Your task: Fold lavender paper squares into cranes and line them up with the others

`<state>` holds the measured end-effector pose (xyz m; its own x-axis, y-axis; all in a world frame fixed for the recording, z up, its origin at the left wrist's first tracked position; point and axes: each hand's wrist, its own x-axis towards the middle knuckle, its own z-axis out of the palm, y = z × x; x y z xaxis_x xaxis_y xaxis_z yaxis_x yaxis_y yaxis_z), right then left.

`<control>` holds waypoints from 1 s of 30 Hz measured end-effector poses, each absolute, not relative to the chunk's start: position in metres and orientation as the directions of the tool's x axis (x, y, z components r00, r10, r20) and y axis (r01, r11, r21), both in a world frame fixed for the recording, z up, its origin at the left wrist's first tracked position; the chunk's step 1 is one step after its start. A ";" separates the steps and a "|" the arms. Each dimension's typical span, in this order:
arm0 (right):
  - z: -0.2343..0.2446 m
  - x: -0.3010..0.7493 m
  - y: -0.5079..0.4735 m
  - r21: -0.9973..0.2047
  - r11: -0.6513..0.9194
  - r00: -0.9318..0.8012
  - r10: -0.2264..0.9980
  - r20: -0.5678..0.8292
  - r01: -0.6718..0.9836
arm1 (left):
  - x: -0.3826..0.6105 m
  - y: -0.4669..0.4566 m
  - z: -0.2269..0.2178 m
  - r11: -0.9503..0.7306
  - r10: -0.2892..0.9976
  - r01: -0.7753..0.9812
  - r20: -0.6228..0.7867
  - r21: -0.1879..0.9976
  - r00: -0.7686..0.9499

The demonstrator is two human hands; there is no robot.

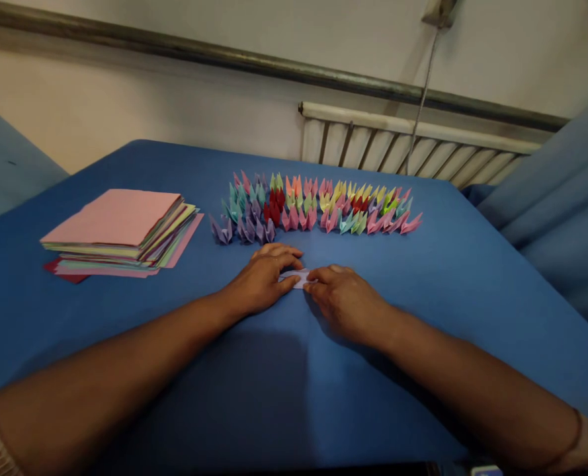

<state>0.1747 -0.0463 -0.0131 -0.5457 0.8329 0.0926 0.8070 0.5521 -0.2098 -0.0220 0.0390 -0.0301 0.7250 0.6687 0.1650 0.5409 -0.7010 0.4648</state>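
Both of my hands rest on the blue table (422, 291), pressing a small pale folded paper (301, 277) between them. My left hand (264, 277) lies with fingers curled over the paper's left side. On the paper's right end, the fingertips of my right hand (346, 301) are pinched together. Most of the paper is hidden under the fingers. Just beyond the hands stand rows of several small folded paper cranes (318, 205) in purple, teal, red, pink, yellow and green.
A stack of coloured square paper sheets (120, 231), pink on top, lies at the left of the table. A radiator (403, 149) and a metal rail (224, 59) run along the wall behind. Blue fabric (561, 198) hangs at the right.
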 end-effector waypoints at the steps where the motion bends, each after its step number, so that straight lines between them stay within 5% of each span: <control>1: -0.014 0.175 -0.046 -0.216 0.551 -0.545 0.834 0.092 0.806 | -0.022 0.039 -0.031 -0.704 0.665 0.530 0.176 0.472 0.726; 6: -0.014 0.173 -0.050 -0.251 0.533 -0.517 0.846 0.132 0.808 | -0.025 0.039 -0.034 -0.748 0.628 0.497 0.224 0.440 0.746; 18: -0.007 0.171 -0.055 -0.108 0.544 -0.540 0.839 0.058 0.832 | -0.033 0.035 -0.018 -0.817 0.551 0.473 0.209 0.329 0.808; 30: -0.022 0.178 -0.037 -0.332 0.529 -0.495 0.848 0.188 0.781 | -0.027 0.032 -0.018 -0.860 0.459 0.384 0.179 0.337 0.870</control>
<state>0.1778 -0.0366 -0.0223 -0.4946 0.8485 0.1883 0.7810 0.5290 -0.3321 -0.0272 0.0324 -0.0183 0.8701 0.4592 0.1791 0.3842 -0.8595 0.3370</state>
